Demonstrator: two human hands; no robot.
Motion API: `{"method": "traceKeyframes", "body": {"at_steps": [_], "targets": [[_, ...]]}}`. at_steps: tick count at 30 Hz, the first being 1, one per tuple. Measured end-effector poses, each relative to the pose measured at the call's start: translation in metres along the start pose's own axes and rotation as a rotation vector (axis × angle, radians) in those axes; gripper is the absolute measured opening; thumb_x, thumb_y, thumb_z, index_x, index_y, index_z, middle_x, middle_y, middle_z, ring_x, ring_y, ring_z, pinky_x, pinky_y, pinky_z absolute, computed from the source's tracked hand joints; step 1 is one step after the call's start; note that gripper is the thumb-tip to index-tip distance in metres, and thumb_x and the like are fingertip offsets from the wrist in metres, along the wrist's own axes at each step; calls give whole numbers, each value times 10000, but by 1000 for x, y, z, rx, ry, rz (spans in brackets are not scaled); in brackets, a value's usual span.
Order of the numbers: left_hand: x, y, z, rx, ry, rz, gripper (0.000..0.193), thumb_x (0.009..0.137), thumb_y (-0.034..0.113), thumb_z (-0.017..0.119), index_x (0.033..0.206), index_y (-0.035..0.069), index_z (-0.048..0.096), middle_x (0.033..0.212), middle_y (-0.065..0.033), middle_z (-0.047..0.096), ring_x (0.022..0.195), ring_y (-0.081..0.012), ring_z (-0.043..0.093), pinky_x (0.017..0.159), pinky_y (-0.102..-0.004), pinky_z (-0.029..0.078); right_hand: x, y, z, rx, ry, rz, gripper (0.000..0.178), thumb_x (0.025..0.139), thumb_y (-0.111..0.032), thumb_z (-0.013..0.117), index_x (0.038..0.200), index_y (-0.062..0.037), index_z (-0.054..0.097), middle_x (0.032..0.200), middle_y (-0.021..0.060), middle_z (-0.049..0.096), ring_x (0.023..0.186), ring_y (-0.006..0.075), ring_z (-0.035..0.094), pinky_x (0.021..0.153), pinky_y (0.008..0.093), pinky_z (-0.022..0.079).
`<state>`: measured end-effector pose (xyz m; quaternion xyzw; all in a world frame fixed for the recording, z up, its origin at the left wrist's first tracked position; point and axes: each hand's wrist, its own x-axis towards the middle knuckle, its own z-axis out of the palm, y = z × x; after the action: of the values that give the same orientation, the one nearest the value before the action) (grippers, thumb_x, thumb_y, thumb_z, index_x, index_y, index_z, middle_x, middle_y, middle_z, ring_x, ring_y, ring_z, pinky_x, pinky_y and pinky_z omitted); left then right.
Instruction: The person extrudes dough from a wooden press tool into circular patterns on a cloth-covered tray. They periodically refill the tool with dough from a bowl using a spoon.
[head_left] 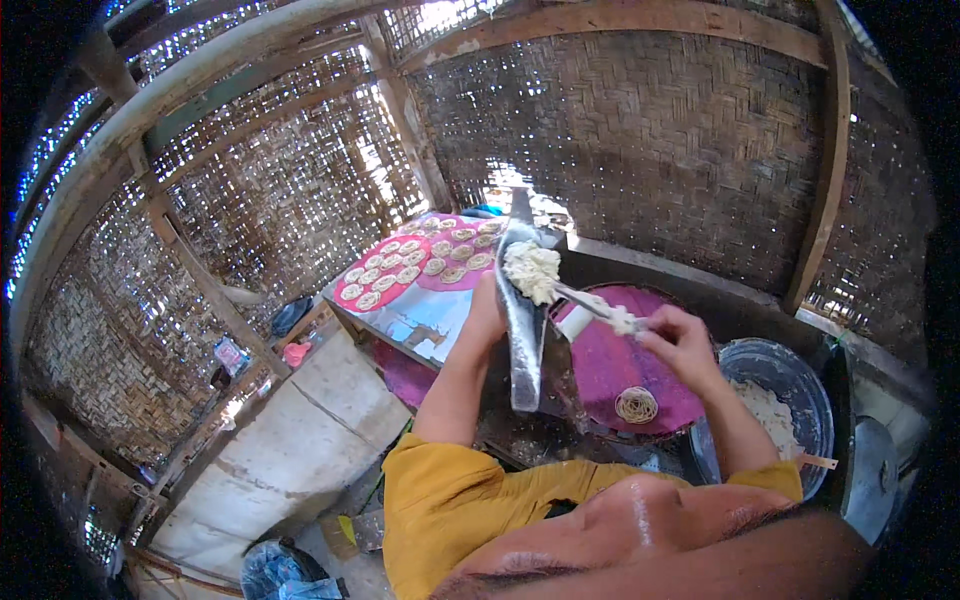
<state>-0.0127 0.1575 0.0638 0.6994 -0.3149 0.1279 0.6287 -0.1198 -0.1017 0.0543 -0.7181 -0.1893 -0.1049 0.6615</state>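
My left hand [486, 303] grips a long flat metal paddle [523, 345] from behind, holding it up over the work surface. A heap of pale stringy dough [532, 270] sits on the paddle's upper end. My right hand [682, 345] holds a thin stick-like tool [592, 305] whose tip reaches into the dough, with bits of dough clinging along it. Below lies a round purple tray [610, 365] carrying one small coiled round of dough [636, 404].
Red and pink round trays [372, 293] with several small dough rounds rest on a table at the left. A large dark bowl [812, 385] with pale dough stands at the right. Woven bamboo walls close in behind. A concrete slab [300, 440] lies lower left.
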Motion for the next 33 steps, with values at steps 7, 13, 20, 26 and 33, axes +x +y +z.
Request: {"method": "traceKeyframes", "body": {"at_steps": [7, 13, 20, 26, 33], "targets": [[-5, 11, 23, -2, 16, 4, 294, 709, 136, 557, 974, 8, 537, 924, -89, 590, 820, -194, 562, 740, -315, 437, 18, -26, 21, -561, 475, -494, 160, 643, -103, 680, 751, -34, 584, 641, 70, 571, 533, 137, 530, 505, 243, 415], [-3, -6, 7, -67, -42, -14, 282, 776, 193, 484, 992, 17, 528, 924, -92, 580, 814, -202, 562, 734, -319, 453, 4, -18, 31, -932, 313, -862, 198, 623, -137, 685, 775, -65, 581, 590, 62, 540, 521, 210, 537, 458, 298, 403], [-5, -2, 6, 239, -89, 316, 282, 834, 220, 402, 996, 28, 529, 909, -88, 575, 795, -193, 565, 720, -318, 473, 18, -35, 25, -563, 404, -543, 152, 630, -125, 693, 724, -44, 606, 670, 92, 596, 570, 190, 584, 515, 262, 444], [-9, -2, 23, -353, -64, -176, 230, 797, 122, 411, 918, -2, 563, 847, -113, 589, 776, -195, 580, 658, -309, 488, 19, -16, 29, -879, 365, -769, 183, 649, -131, 664, 799, -63, 584, 598, 68, 550, 493, 207, 534, 466, 292, 429], [-13, -16, 1, -309, 122, -198, 423, 653, 87, 673, 1023, 1, 487, 901, -105, 549, 775, -196, 562, 633, -298, 502, -31, -22, 2, -497, 68, -327, 170, 643, -106, 675, 781, -36, 607, 688, 72, 595, 630, 174, 578, 581, 253, 448]]}}
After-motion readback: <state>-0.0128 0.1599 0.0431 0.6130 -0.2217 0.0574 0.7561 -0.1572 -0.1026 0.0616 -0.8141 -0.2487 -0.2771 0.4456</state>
